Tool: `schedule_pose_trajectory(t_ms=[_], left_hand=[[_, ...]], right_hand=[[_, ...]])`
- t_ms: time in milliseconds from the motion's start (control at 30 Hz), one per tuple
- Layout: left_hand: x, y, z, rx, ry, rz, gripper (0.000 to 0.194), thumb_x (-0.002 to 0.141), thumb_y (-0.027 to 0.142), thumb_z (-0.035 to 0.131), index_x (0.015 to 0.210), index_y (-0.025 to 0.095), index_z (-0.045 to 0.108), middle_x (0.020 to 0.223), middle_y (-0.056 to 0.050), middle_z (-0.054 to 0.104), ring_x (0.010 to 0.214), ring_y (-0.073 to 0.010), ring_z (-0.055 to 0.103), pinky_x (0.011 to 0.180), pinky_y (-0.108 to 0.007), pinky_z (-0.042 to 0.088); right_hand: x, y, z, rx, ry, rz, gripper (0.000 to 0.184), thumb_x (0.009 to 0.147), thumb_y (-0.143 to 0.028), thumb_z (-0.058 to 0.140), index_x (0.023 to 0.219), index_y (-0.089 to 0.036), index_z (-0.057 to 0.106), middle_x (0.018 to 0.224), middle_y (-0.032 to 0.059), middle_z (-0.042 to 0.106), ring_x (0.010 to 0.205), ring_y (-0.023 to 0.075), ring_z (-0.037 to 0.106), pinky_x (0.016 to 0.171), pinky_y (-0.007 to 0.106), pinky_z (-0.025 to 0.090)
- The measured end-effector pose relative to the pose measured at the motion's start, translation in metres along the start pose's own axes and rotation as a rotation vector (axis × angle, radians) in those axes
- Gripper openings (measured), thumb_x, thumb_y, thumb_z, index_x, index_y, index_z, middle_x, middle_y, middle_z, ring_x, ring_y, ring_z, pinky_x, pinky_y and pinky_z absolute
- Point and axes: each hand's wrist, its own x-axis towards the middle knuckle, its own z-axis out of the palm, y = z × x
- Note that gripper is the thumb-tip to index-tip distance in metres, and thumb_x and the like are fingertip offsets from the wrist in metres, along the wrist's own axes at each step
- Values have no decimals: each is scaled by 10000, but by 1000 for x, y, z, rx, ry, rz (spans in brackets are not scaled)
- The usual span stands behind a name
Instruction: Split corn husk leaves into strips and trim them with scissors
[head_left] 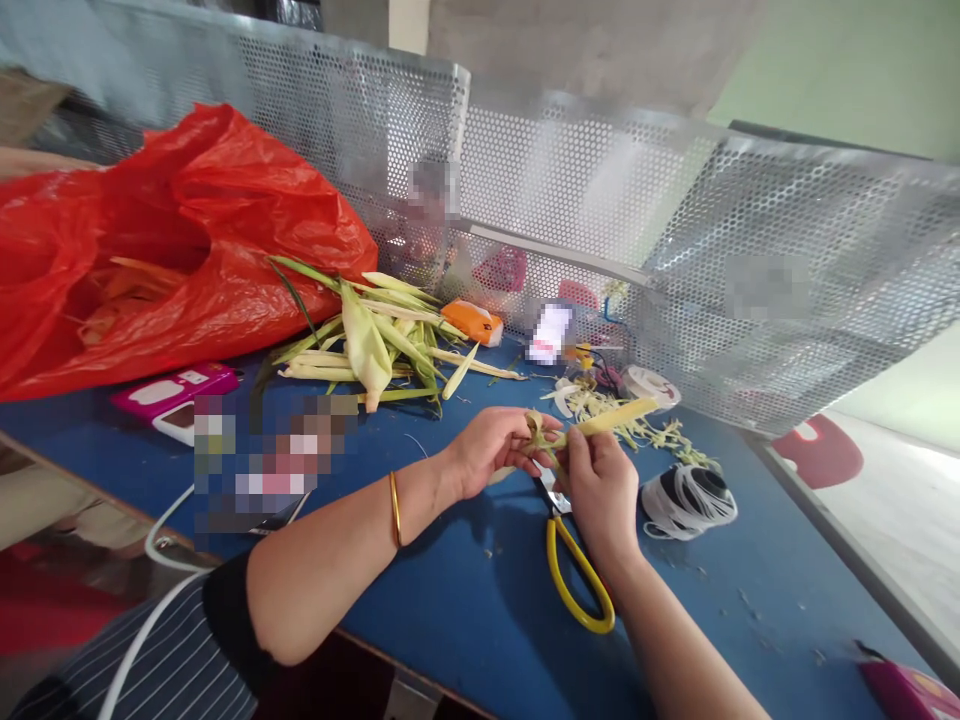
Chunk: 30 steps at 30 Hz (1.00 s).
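My left hand point(484, 452), with a gold bangle at the wrist, pinches a small folded or knotted piece of corn husk point(534, 428) between its fingertips. Close beside it, my right hand point(606, 490) grips a pale yellow husk strip point(622, 414) that sticks out past the thumb to the right. Both hands meet above the blue table, and the fingers partly hide where the pieces join. Under them lie scissors with yellow handles point(553, 556), the blades partly covered. To the right of my right hand sits a spool of white cord point(688, 503).
Corn husks point(367, 345) lie heaped behind my left hand, beside a large red plastic bag point(247, 240). Husk scraps point(649, 430), a tape roll point(651, 387), a lit phone point(550, 333) and an orange packet point(472, 322) lie toward the perforated metal screen point(555, 170). A purple device point(176, 392) stands left.
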Motion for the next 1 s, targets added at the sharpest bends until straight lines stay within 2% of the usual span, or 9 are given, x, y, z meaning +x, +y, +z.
schedule_pose_trajectory(t_ms=[133,233,333,467,633,700,833,1000], left_hand=[[-2,-2,5,131,41,78,254,667,194,720,912,125,722,728,-19,644,565,-81,534,507,-202,397],[-1,-5,8,210,151,160,197,690,253,758,844,134,726,640,18,595,536,-60,456,493,-195,322],[-1,-5,8,242,223,198,161,761,287,716,835,147,740,715,-9,653,569,-62,463,494,-192,304],[-1,-1,4,241,192,152,216,799,339,679,874,152,757,783,-39,681,573,-66,483,454,-184,285],[0,1,0,199,211,142,241,817,346,656,914,145,746,829,-57,706,529,-60,525,420,-178,309],[1,3,0,267,234,159,234,832,340,643,907,140,736,860,-65,718,506,-58,537,405,-176,319],[0,8,1,444,197,132,217,872,302,590,906,126,712,740,-49,710,459,-71,548,383,-175,335],[0,10,-2,342,163,79,226,883,305,574,917,120,698,752,-69,715,494,-80,574,406,-178,369]], right_hand=[[-2,-1,0,-28,11,-26,329,893,-490,508,682,-238,531,562,17,649,478,185,584,495,289,397],[-5,-6,3,174,-54,86,336,872,-517,539,700,-230,531,621,25,685,442,169,581,477,289,448],[-6,-11,5,381,-44,173,325,813,-517,615,713,-211,571,633,32,698,442,169,586,489,305,493],[-5,-10,6,527,-7,235,306,726,-473,712,661,-186,629,575,19,672,493,170,598,558,315,510],[-3,1,10,593,47,199,300,742,-416,721,583,-173,644,573,2,618,604,154,559,666,304,471],[-4,4,12,579,72,164,299,754,-406,719,581,-172,650,581,-3,610,630,150,546,680,294,446],[-5,6,15,556,106,137,298,753,-397,732,573,-174,650,573,-10,614,621,144,539,665,281,415],[-5,8,17,588,27,185,274,757,-428,730,665,-172,701,665,24,700,694,193,633,712,315,455]])
